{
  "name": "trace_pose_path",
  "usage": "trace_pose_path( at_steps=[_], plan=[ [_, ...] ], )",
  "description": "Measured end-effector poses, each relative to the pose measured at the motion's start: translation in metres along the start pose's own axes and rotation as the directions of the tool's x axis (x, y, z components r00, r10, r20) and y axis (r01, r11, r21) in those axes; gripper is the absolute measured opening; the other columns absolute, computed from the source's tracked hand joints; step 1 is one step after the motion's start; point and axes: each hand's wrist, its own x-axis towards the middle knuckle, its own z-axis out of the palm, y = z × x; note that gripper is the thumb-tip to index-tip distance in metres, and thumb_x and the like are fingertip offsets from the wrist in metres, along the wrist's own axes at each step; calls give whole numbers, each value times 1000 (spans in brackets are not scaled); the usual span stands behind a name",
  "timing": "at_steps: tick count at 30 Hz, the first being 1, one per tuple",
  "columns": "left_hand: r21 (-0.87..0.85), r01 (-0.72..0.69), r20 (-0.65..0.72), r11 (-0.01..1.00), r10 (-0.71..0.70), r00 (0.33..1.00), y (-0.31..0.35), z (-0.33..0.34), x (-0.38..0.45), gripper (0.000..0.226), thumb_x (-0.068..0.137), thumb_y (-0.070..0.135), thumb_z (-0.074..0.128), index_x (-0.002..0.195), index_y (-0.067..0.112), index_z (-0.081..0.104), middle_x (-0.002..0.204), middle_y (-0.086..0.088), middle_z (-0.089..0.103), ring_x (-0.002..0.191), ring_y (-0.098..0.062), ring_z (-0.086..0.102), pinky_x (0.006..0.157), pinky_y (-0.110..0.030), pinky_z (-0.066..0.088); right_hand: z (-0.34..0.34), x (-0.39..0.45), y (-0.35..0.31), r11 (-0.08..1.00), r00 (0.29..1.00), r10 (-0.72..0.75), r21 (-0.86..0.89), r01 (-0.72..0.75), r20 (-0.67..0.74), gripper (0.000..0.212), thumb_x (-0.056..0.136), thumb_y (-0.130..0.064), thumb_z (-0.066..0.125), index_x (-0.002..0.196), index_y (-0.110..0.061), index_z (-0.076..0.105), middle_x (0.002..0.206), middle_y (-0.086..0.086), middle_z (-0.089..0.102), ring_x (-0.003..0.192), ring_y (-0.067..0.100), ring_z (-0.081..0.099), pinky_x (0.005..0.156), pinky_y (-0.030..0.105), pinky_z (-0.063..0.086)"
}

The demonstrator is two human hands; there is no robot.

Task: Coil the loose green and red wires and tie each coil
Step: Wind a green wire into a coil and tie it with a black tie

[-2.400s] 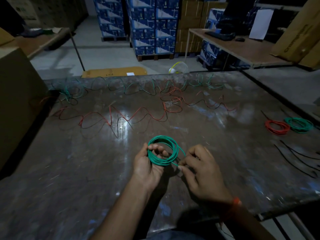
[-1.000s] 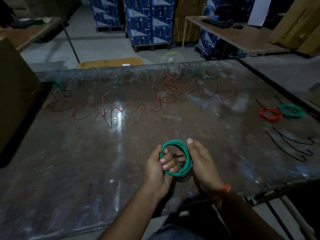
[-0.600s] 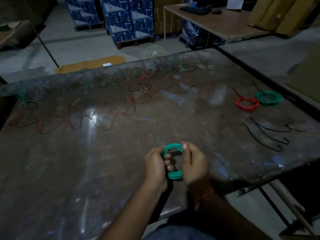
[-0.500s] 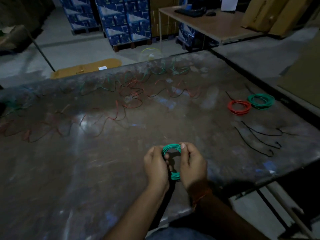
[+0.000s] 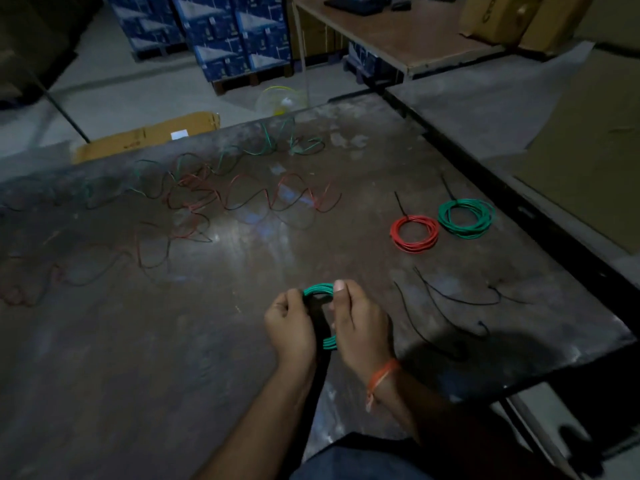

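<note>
Green coil [image 5: 318, 289] held upright above the table [image 5: 145, 358], near its 6 o'clock edge. Left hand [image 5: 290, 327] curled on its 9 o'clock side, right hand [image 5: 360, 323] gripping the 3 o'clock side, thumb on top. Tied red coil [image 5: 414, 233] and tied green coil [image 5: 465, 215] touching at 2 o'clock; black ties [image 5: 446, 306] nearer; loose wires [image 5: 214, 199] at 11 o'clock.

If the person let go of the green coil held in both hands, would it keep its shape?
Probably not fully. The green coil shows no tie, and the left hand and right hand both grip it, so its loops would likely spring apart. It looks thin and light. The tied red coil lies flat, compact.
</note>
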Motion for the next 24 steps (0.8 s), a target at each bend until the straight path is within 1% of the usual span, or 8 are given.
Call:
trace_pose_path(
  at_steps=[3,6,9,13,16,18,20,24],
  plan=[
    [-114,41,-51,993,-47,998,-2,21,-8,30,95,6,51,67,10,60,62,-9,55,64,-22,47,62,-37,39,-2,14,9,1000,999,-24,5,24,-49,48,102,-54,29,92,-22,63,79,1,71,74,22,66,61,30,41],
    [-137,8,-36,991,-13,999,-1,35,-21,30,103,17,52,77,5,60,65,-11,51,61,-20,46,57,-33,38,0,27,23,1000,993,-1,22,3,-116,47,103,-51,32,92,-20,66,80,2,72,75,25,67,61,34,48],
    [-202,22,22,979,-18,1000,0,43,-36,31,106,18,47,86,4,67,72,-14,58,64,-21,54,58,-31,46,-3,30,28,998,989,17,57,-9,-144,45,103,-52,31,93,-23,65,81,-1,72,76,21,67,64,37,53],
    [-298,104,-18,949,-115,993,2,47,-38,28,104,12,45,100,9,72,67,-7,59,56,-13,50,50,-23,43,-4,29,34,998,989,-29,50,37,-147,42,104,-49,34,94,-25,66,79,-4,70,74,20,66,63,37,53],
    [-240,72,-34,968,-83,996,6,46,-35,30,103,13,46,100,12,75,66,-4,61,54,-13,52,49,-22,44,-3,29,34,998,989,-42,49,49,-143,39,104,-46,36,97,-25,68,81,-3,71,75,19,66,64,34,52],
    [-189,-10,-16,982,7,1000,8,46,-36,28,103,16,50,97,13,77,80,-8,74,70,-19,68,63,-28,55,-4,28,33,996,989,-58,57,67,-138,37,104,-42,38,98,-23,69,83,-2,72,77,18,66,66,27,48],
    [-104,-88,-5,991,88,996,5,43,-32,25,102,17,55,92,12,77,86,-11,76,79,-22,71,74,-39,58,-4,28,32,994,990,-67,79,77,-122,37,103,-41,38,99,-22,69,84,-2,72,77,16,65,66,20,42],
    [94,-186,26,978,184,983,-3,34,-6,25,92,30,60,84,11,74,76,-4,72,74,-18,64,76,-53,56,-8,28,34,996,997,-69,50,68,19,37,104,-44,34,104,-25,65,84,-5,70,79,17,66,69,29,50]
  ],
)
